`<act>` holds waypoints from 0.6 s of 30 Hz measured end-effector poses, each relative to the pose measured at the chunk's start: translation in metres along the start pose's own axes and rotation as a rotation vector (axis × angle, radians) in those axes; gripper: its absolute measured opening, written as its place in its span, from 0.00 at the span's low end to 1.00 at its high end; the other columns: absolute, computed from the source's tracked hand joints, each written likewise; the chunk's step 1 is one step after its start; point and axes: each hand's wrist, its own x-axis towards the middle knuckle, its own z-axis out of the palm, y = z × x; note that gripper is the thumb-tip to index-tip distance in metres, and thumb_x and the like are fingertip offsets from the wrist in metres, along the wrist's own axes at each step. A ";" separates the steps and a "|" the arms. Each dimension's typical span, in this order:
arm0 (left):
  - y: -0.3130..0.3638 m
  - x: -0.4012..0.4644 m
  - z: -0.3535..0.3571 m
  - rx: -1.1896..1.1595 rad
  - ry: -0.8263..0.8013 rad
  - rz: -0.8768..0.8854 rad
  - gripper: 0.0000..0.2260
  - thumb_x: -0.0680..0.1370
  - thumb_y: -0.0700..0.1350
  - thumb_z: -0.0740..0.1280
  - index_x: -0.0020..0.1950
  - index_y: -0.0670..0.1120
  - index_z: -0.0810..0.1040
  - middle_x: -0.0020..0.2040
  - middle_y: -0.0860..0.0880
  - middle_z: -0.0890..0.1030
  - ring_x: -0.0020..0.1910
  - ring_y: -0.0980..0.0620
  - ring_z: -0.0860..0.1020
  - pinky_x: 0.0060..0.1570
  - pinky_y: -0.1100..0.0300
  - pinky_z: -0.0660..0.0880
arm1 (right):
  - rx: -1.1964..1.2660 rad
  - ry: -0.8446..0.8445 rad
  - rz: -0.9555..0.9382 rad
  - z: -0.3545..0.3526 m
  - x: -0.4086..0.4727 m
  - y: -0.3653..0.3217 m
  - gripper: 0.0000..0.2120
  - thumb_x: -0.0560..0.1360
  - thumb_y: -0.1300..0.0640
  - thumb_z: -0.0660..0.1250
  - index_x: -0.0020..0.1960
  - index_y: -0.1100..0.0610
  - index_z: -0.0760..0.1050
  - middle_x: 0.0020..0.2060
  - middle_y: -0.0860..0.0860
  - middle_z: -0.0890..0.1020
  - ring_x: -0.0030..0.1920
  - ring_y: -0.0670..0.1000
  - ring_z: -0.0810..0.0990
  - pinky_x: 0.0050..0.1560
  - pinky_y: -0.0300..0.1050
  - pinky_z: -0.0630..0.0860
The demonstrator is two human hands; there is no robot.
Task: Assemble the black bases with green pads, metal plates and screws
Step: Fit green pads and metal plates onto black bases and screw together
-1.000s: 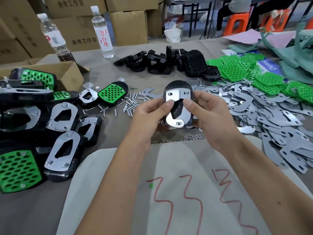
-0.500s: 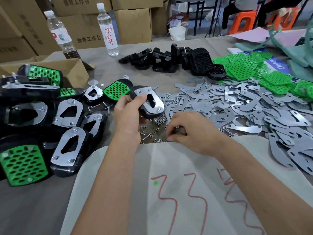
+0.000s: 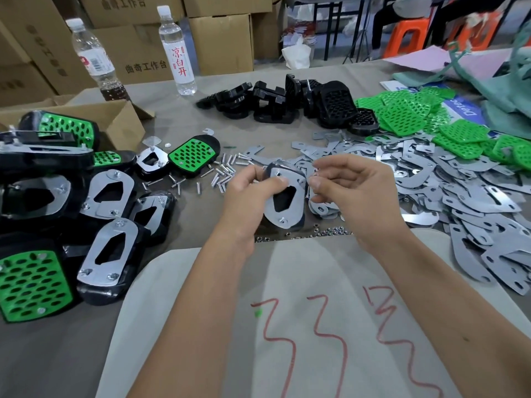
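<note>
Lifted from the scattered small silver nuts (image 3: 316,232) since half a second ago, the right hand (image 3: 353,193) has been brought beside the black oval base capped with a cut-out metal plate (image 3: 284,196); something tiny seems pinched in its grip, though this cannot be made out for certain. That base is gripped by the left hand (image 3: 250,196) above the surface (image 3: 186,214). Finished units (image 3: 109,254) are piled at left; loose screws (image 3: 224,170), metal plates (image 3: 431,179), perforated green pads (image 3: 408,110) and bare black bases (image 3: 275,101) beyond suggest much remains.
</note>
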 end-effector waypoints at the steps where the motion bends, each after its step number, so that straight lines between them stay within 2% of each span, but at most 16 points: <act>1: -0.001 -0.001 0.002 0.008 -0.018 0.004 0.09 0.69 0.44 0.75 0.45 0.47 0.78 0.42 0.45 0.83 0.41 0.46 0.80 0.45 0.51 0.76 | 0.006 0.001 -0.002 0.000 0.000 0.000 0.09 0.71 0.69 0.78 0.47 0.58 0.86 0.36 0.53 0.87 0.34 0.49 0.84 0.38 0.40 0.82; 6: -0.001 -0.004 0.005 -0.018 -0.041 0.021 0.11 0.67 0.45 0.74 0.46 0.45 0.76 0.41 0.43 0.82 0.40 0.45 0.80 0.43 0.51 0.76 | -0.176 -0.022 -0.085 -0.003 0.001 0.002 0.07 0.70 0.64 0.81 0.45 0.53 0.88 0.40 0.57 0.86 0.32 0.51 0.80 0.35 0.41 0.78; 10: -0.001 -0.005 0.004 -0.019 -0.083 0.012 0.09 0.68 0.45 0.74 0.44 0.47 0.77 0.41 0.45 0.84 0.39 0.45 0.81 0.44 0.52 0.77 | -0.140 -0.055 -0.046 -0.003 0.001 0.001 0.06 0.71 0.62 0.80 0.45 0.52 0.88 0.38 0.57 0.85 0.27 0.51 0.77 0.33 0.39 0.76; 18: -0.004 -0.005 0.005 0.007 -0.086 0.029 0.07 0.67 0.43 0.73 0.36 0.50 0.75 0.41 0.43 0.82 0.39 0.44 0.80 0.41 0.54 0.75 | -0.288 -0.196 -0.101 -0.011 0.004 -0.006 0.09 0.72 0.67 0.78 0.48 0.55 0.89 0.41 0.48 0.81 0.36 0.48 0.79 0.37 0.39 0.80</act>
